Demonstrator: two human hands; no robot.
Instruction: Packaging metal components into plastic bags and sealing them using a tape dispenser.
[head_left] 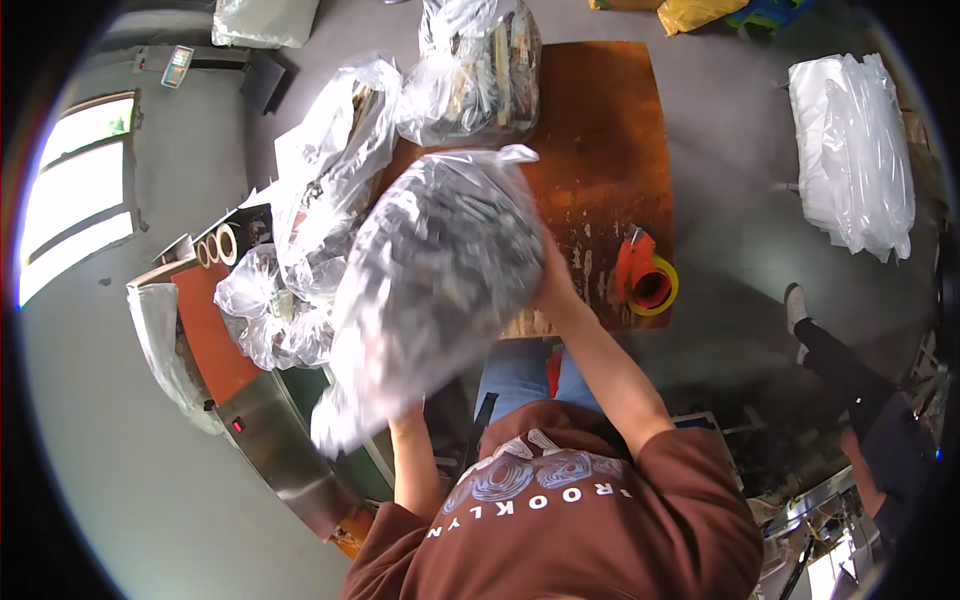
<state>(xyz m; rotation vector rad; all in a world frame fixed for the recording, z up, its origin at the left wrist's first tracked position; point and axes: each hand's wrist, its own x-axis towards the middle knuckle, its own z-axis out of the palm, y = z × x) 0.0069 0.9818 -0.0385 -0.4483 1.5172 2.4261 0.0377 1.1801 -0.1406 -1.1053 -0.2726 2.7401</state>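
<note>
A large clear plastic bag (435, 265), full of small dark and grey pieces blurred by motion, is held up in front of me between my hands. At its right side, my right hand (553, 280) grips the plastic; the fingertips are hidden behind it. My left hand (406, 415) supports the bag's lower end from beneath, its fingers mostly covered by the plastic. The bag leans, with its knotted or bunched corner at the upper right. To the right of it, a red tape dispenser (634, 262) with a yellow-edged roll lies on the brown wooden table (610, 120).
Filled clear bags stand at the table's far end (470, 85), along its left side (335, 170) and lower left (275, 310). Tape rolls (222, 244) sit on a cabinet at left. A stack of plastic bags (850, 155) is at far right, near another person's leg (850, 365).
</note>
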